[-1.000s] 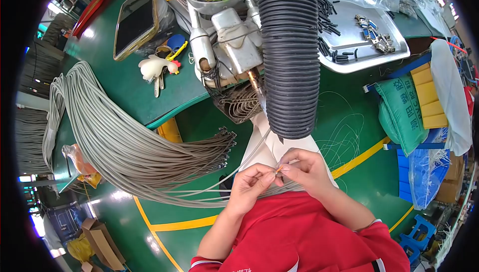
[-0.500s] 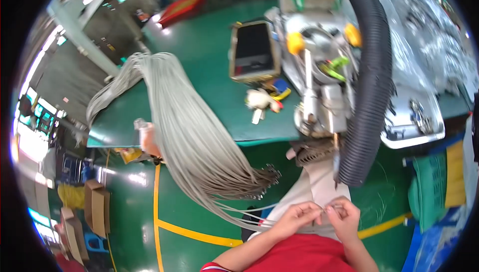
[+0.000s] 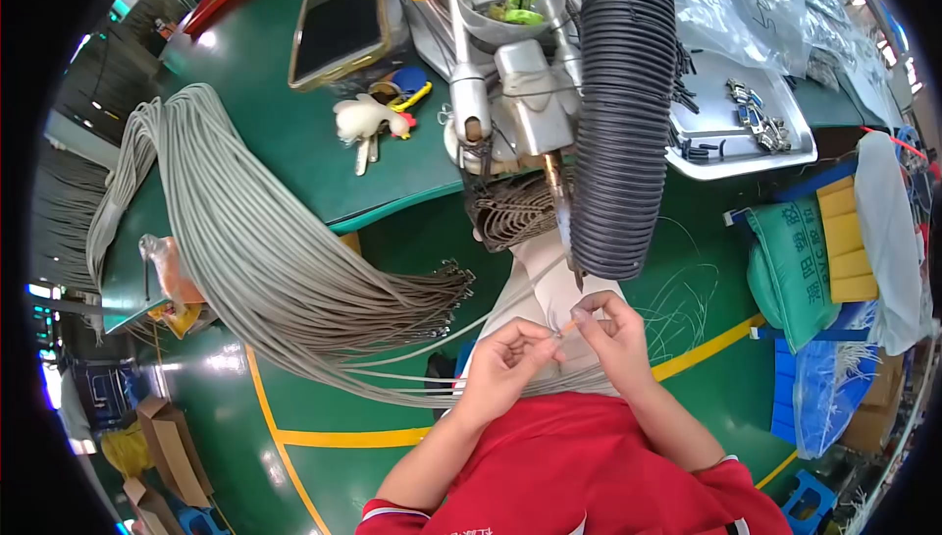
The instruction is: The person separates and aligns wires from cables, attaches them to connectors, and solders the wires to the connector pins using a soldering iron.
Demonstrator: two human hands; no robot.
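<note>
My left hand (image 3: 510, 363) and my right hand (image 3: 613, 337) meet fingertip to fingertip above my lap. Between their pinched fingers is the thin end of a grey cable, with a small orange bit showing; the detail is too small to tell. A large bundle of grey cables (image 3: 265, 231) hangs over the table's edge at the left, its dark ends near my lap, and a few strands run under my hands. Just above the hands are the soldering iron (image 3: 557, 191) and the end of a black ribbed hose (image 3: 623, 123).
On the green table (image 3: 265, 74) lie a phone (image 3: 340, 23), keys with a white charm (image 3: 368, 121) and a metal tray (image 3: 731, 152) holding connectors (image 3: 758, 118) and black tubes. Plastic bags (image 3: 736, 5) lie behind it. A green sack (image 3: 790, 270) stands at the right.
The camera view swung left and up, then back down. Both hands stay together at the cable end, with the fingertips slightly shifted.
</note>
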